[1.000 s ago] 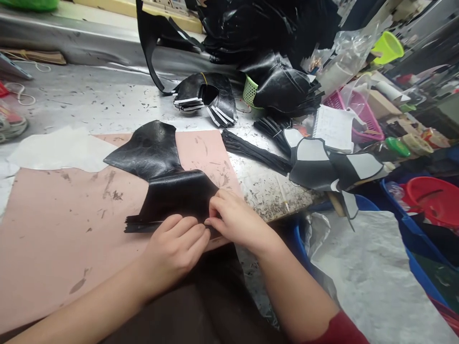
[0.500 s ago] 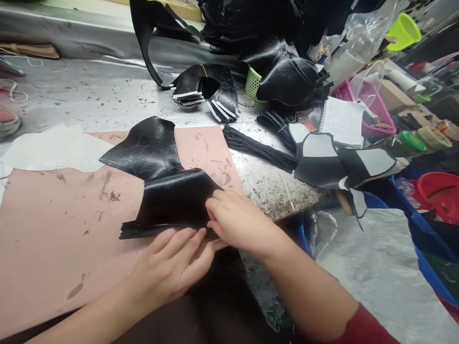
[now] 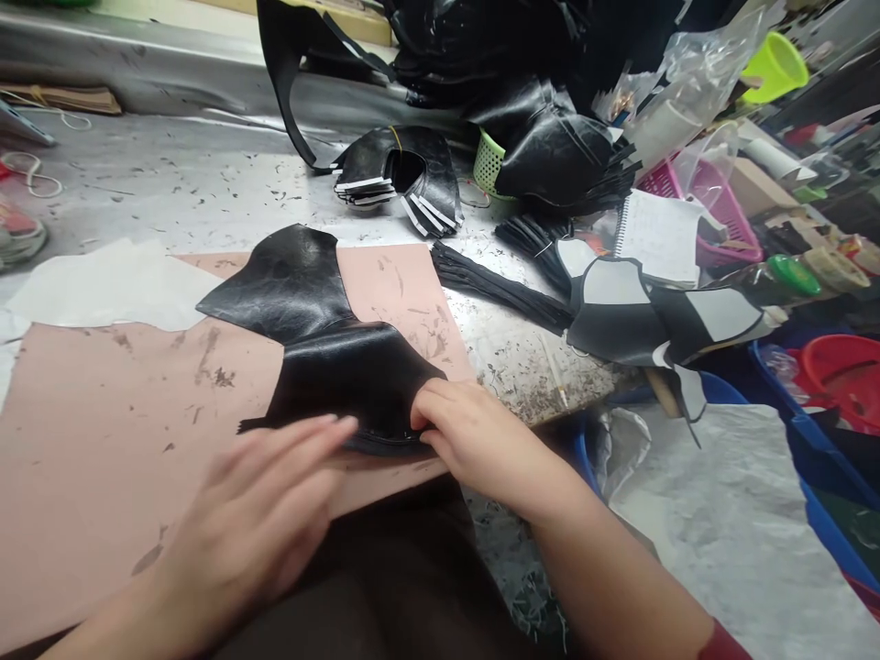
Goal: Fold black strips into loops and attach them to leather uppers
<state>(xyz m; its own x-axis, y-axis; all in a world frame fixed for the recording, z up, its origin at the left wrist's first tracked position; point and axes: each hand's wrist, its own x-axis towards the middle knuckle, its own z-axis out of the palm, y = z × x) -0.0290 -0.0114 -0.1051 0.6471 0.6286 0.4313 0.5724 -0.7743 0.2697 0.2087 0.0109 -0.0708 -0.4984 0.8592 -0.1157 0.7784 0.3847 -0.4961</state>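
A stack of black leather pieces (image 3: 344, 376) lies on a pink sheet (image 3: 103, 412) at the near edge of the worktable. My right hand (image 3: 474, 440) pinches the stack's near right corner. My left hand (image 3: 261, 513) is blurred, with flat spread fingers whose tips reach the stack's near edge. Under the stack a larger black leather piece (image 3: 281, 280) spreads toward the far left.
More black leather pieces (image 3: 405, 174), a bundle of thin black strips (image 3: 495, 289) and black-and-white cut parts (image 3: 639, 316) lie beyond and to the right. A notebook (image 3: 656, 234), a pink basket (image 3: 715, 215), bottles, and blue (image 3: 811, 458) and red tubs (image 3: 842, 376) crowd the right side.
My left hand has slid left and toward me along the stack's near edge, opening flat. My right hand has shifted slightly right while staying on the stack's corner.
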